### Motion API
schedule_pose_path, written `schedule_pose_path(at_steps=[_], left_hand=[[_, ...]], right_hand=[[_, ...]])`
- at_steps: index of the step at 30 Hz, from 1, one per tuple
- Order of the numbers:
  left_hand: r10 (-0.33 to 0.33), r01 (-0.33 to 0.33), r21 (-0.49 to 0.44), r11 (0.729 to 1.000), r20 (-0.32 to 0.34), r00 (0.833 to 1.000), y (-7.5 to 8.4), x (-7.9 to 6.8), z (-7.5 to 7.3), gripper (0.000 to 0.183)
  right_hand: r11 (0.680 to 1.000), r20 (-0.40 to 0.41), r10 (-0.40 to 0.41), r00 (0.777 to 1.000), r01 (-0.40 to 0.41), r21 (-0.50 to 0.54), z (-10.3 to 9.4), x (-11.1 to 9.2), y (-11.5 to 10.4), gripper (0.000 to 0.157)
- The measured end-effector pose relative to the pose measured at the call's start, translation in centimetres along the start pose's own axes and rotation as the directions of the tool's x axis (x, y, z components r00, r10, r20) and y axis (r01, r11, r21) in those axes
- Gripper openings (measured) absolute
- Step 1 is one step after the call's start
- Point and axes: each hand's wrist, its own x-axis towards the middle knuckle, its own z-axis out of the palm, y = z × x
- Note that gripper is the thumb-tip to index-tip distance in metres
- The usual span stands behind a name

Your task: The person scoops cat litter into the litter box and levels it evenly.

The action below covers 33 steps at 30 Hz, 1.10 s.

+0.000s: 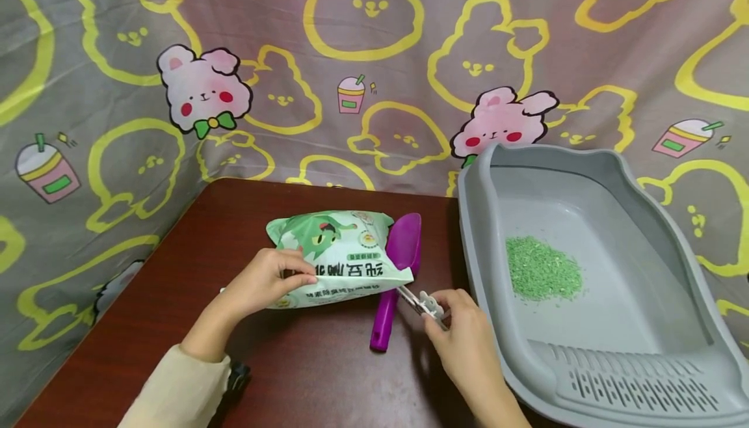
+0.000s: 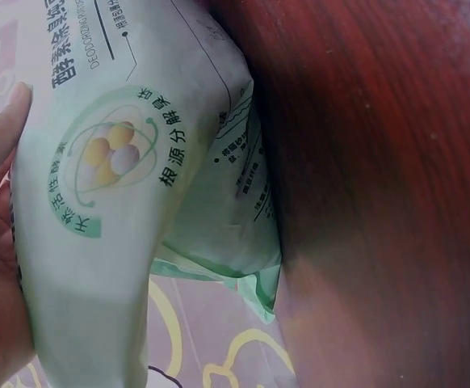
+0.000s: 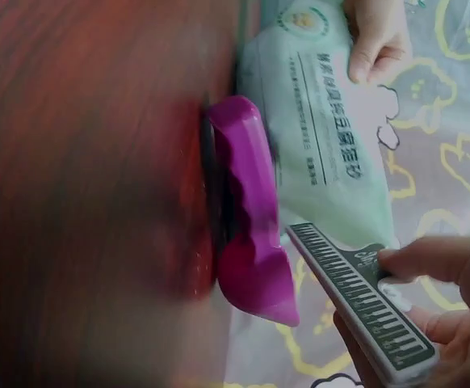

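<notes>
A pale green and white cat litter bag lies on the table, its near end folded over. My left hand pinches that folded edge between thumb and fingers, left of its middle. In my right hand is a bag clip with a piano-key pattern, gripped between thumb and fingers. The clip's far end is at the right corner of the fold; whether the fold lies inside it I cannot tell. A purple scoop lies beside the bag, its handle passing below the bag's corner.
A grey litter box stands at the right, with a heap of green litter pellets inside and a slotted front ledge. Behind the dark red-brown table hangs a grey curtain with cartoon bears. A dark object shows beside the left sleeve.
</notes>
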Motion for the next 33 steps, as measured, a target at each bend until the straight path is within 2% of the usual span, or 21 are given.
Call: schedule_pose_path(at_steps=[4, 7, 10, 13, 17, 22, 27, 30, 33], left_hand=[[-0.015, 0.015, 0.000, 1.000, 0.011, 1.000, 0.1, 0.0, 0.0, 0.003], [-0.019, 0.019, -0.002, 1.000, 0.021, 1.000, 0.2, 0.1, -0.1, 0.004], [-0.021, 0.021, -0.007, 1.000, 0.029, 0.999, 0.4, 0.2, -0.1, 0.005], [-0.029, 0.029, -0.006, 1.000, 0.032, 0.999, 0.5, 0.1, -0.1, 0.005], [-0.045, 0.045, 0.000, 0.999, 0.029, 0.999, 0.4, 0.0, -0.2, 0.006], [-0.045, 0.045, 0.003, 0.999, 0.023, 0.999, 0.3, -0.1, -0.2, 0.005], [-0.010, 0.010, 0.005, 1.000, 0.017, 1.000, 0.4, -0.2, -0.3, 0.006], [0.016, -0.016, 0.010, 1.000, 0.016, 1.000, 0.3, -0.3, -0.6, 0.004], [0.026, -0.026, 0.016, 1.000, 0.022, 0.999, 0.2, -0.5, -1.0, 0.004]], right_hand=[[0.997, 0.049, 0.074, 0.996, -0.075, 0.031, -0.8, 0.2, 0.1, 0.023], [0.993, 0.056, 0.107, 0.993, -0.109, 0.037, -1.2, 0.3, 0.1, 0.025], [0.990, 0.029, 0.127, 0.991, -0.128, 0.057, -1.6, 0.6, 0.2, 0.033], [0.982, -0.007, 0.142, 0.990, -0.140, 0.127, -1.9, 0.9, 0.3, 0.039], [0.972, -0.043, 0.127, 0.991, -0.115, 0.206, -2.2, 1.2, 0.5, 0.033], [0.981, -0.034, 0.008, 0.999, -0.002, 0.192, -2.4, 1.5, 0.6, 0.028], [0.980, -0.009, -0.113, 0.994, 0.113, 0.166, -3.0, 1.8, 0.2, 0.030], [0.969, -0.003, -0.227, 0.974, 0.227, 0.097, -3.2, 2.1, -0.3, 0.029], [0.943, -0.001, -0.330, 0.944, 0.330, 0.035, -3.2, 2.4, -0.6, 0.030]])
